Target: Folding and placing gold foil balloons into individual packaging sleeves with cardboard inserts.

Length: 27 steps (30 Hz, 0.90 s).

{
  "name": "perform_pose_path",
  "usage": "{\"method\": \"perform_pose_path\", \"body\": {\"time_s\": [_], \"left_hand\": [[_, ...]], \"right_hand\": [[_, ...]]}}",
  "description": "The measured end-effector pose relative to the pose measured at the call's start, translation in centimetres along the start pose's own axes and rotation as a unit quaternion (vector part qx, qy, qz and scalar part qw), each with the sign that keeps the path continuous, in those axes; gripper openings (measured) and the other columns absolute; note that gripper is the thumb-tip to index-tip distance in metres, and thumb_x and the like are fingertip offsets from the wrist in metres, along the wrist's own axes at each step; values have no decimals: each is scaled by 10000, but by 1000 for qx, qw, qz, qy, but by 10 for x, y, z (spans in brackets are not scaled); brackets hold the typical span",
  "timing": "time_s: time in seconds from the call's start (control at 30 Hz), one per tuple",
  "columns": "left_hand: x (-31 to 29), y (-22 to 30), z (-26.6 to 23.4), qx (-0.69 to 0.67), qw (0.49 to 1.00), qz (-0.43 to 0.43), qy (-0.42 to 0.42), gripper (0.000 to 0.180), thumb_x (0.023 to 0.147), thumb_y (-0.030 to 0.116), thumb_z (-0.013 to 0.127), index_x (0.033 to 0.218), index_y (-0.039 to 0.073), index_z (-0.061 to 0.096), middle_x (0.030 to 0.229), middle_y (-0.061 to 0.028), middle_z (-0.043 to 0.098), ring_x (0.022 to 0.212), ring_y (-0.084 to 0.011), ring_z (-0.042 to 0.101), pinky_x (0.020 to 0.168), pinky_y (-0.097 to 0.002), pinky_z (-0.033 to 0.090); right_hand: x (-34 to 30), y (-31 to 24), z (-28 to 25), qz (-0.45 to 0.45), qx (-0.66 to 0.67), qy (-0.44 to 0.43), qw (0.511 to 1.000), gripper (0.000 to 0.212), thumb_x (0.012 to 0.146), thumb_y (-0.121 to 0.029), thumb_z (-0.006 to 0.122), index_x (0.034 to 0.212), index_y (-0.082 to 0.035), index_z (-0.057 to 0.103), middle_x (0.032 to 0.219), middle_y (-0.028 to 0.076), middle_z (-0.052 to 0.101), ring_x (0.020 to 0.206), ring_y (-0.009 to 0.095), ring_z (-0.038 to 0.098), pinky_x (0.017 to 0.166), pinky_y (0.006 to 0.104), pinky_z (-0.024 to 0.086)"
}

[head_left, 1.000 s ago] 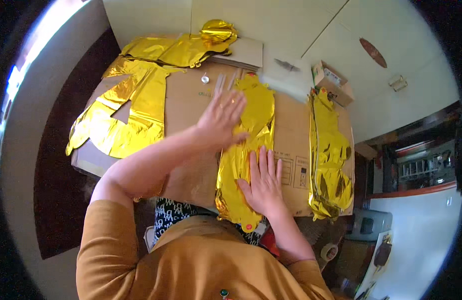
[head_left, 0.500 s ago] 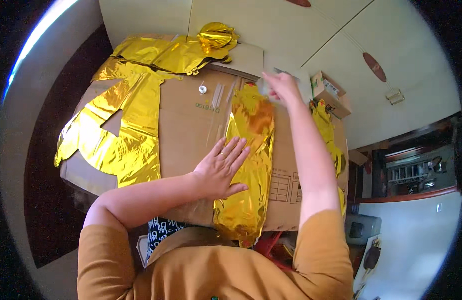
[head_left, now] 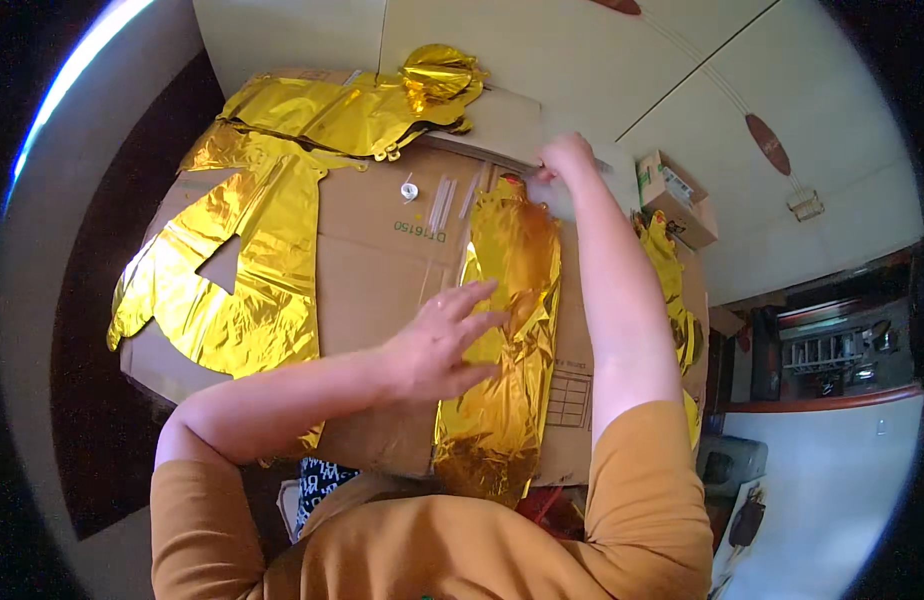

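Note:
A long, flat gold foil balloon (head_left: 522,330) lies lengthwise in front of me on brown cardboard (head_left: 372,260). My left hand (head_left: 437,350) is open over its left edge, fingers spread and slightly blurred; it seems to be just above the foil. At the balloon's far end my right hand (head_left: 569,158) is closed beside a piece of clear, whitish plastic (head_left: 554,195). Its fingertips are partly hidden, so what they pinch cannot be made out. A larger flat gold foil balloon (head_left: 277,240) with a triangular hole spreads over the cardboard's left side.
More gold foil (head_left: 332,110) lies along the far left edge, with a crumpled end. A small white roll (head_left: 410,191) and clear strips (head_left: 443,205) sit mid-cardboard. A small open carton (head_left: 677,200) stands at the far right, beside more gold foil (head_left: 662,260). Pale cabinet doors (head_left: 542,50) rise behind.
My left hand, earlier flat on the balloon, has lifted and its fingers have curled a little. My right hand has closed from a pointing shape beside the clear plastic.

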<state>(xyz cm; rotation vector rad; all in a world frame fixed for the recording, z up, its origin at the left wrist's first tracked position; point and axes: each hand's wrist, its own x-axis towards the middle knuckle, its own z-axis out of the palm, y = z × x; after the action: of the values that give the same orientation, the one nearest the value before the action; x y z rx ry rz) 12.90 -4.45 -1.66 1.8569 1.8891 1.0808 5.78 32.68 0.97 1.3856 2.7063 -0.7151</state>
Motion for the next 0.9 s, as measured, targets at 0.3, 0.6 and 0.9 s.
{"method": "perform_pose_path", "body": {"time_s": [0.3,0.6,0.9], "left_hand": [[78,-65,-63,62,983,-10,171,294,877,186,689,1124,26,674,1280,-216,599,1187,-402,571,1011,-461,475],[78,-61,-43,62,985,-22,161,275,857,203,664,1074,36,689,1268,-200,597,1117,-385,597,979,-444,488],[72,-63,-50,77,985,-20,152,280,856,187,668,1076,14,690,1281,-220,588,1117,-392,608,968,-431,502]], "right_hand": [[-9,13,-19,-55,54,63,995,312,873,-314,670,761,-25,705,731,114,713,544,179,654,505,317,498],[-17,5,8,94,294,-49,950,213,881,-259,740,788,-80,671,657,18,658,439,66,466,377,258,313],[-20,13,4,84,292,-66,950,254,811,-297,777,728,-81,672,623,39,641,457,111,503,414,304,330]]}}
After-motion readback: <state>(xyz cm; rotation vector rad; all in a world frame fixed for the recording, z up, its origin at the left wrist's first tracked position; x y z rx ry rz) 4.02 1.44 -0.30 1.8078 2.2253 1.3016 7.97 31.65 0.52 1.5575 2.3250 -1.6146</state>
